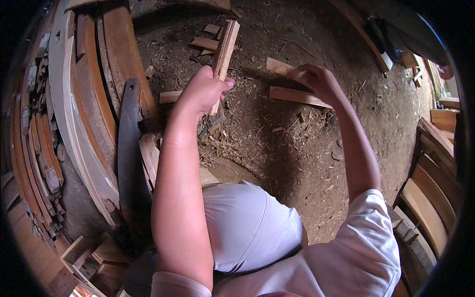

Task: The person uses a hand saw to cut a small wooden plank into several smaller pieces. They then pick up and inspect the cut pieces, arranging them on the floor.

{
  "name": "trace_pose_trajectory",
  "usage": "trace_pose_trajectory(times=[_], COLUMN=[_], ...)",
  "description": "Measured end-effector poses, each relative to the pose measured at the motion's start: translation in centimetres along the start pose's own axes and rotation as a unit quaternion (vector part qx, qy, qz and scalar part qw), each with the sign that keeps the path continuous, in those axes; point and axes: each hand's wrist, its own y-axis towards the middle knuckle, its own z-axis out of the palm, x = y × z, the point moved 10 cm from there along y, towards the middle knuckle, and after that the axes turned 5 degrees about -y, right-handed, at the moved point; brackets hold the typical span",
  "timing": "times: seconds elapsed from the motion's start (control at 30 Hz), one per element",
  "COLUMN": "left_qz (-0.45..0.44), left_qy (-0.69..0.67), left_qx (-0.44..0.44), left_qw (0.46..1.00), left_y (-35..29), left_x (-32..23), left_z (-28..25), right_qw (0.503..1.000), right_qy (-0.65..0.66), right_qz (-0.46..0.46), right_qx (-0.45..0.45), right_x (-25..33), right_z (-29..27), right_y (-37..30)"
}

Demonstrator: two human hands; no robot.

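Note:
My left hand [205, 89] is closed around a bundle of thin wooden strips [226, 49], which stands up and away from me over the dirt floor. My right hand [320, 81] pinches a short flat wooden slat [282, 68], its far end pointing left. Just below that hand, a second slat [297, 95] lies on the ground, apart from the first. Beyond my left hand are several short wood pieces [205, 44], and another wood piece [169, 97] pokes out beside my left wrist.
A handsaw [129, 128] leans on the left beside long boards [91, 94] and stacked strips [42, 143]. Lower left stands an open wooden box [74, 252]. Curved boards [425, 208] line the right. Shavings litter the dirt floor [316, 163]. A person's hand [447, 73] shows at the right edge.

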Motion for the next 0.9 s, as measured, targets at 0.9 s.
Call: trace_pose_trajectory(times=[0.9], left_qz=[0.054], left_qy=[-0.294], left_qx=[0.022], left_qw=[0.954], left_y=[-1.5], left_x=[-3.9], left_z=[-0.2], right_qw=[0.844], right_qy=[0.521], right_qz=[-0.127], right_qx=[0.02], right_x=[17.3], right_z=[5.6], right_y=[-2.7])
